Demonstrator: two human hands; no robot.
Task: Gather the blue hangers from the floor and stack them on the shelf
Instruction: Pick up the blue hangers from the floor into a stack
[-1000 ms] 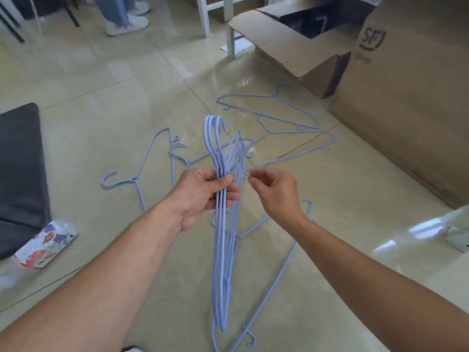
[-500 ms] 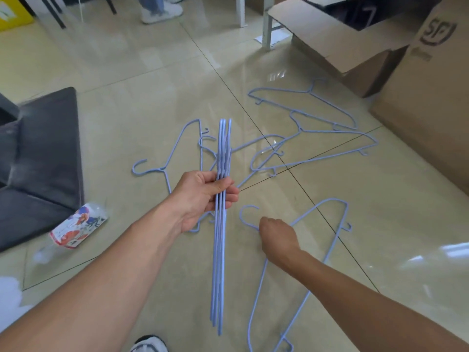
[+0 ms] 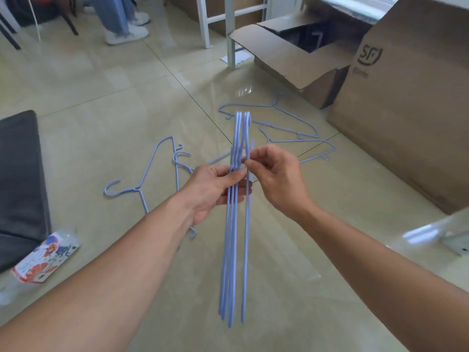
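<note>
Plainly, "SF" marks the cardboard box [image 3: 406, 102]. Left hand [image 3: 215, 189] grips the bundle of blue hangers [image 3: 234, 237], long axis pointing away, hooks far; right hand [image 3: 274, 179] pinches one wire.

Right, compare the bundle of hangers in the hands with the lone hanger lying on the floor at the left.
The bundle of hangers is off the floor, gripped by the left hand, with the right hand pinching its outer hanger; the lone hanger lies flat on the tiles, untouched. The bundle is several hangers seen edge-on as near-parallel rods; the lone hanger shows its full triangle and hook. Both are the same thin blue wire type.
</note>
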